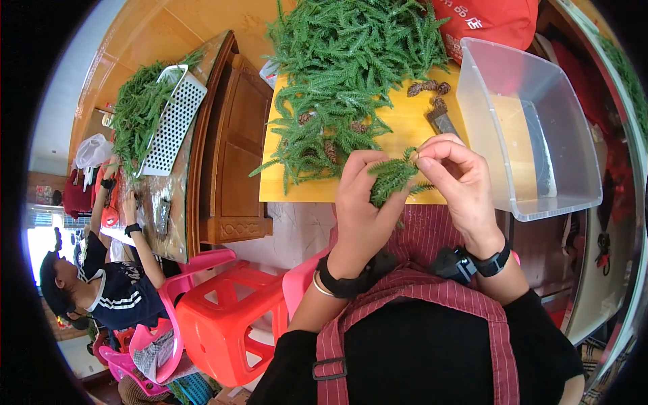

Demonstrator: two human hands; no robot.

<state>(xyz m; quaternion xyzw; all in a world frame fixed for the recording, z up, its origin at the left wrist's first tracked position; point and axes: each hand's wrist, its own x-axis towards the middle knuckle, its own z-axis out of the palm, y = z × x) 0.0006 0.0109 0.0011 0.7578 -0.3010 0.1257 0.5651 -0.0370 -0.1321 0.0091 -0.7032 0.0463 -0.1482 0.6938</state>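
My left hand [361,202] grips a short green conifer sprig [391,179] from the left side. My right hand [459,179] pinches the sprig's top end with thumb and forefinger. Both hands hover over my lap at the near edge of a yellow table [405,128]. A large heap of green conifer branches [344,74] lies on the table just beyond the hands. Small brown cones [426,88] lie among and beside the branches.
A clear plastic bin [533,128] stands on the table at the right. A red bag [493,20] sits behind it. At the left, another person [108,283] works at a wooden table with more branches on a white perforated tray [172,125]. A red plastic stool [229,317] and a pink chair stand between us.
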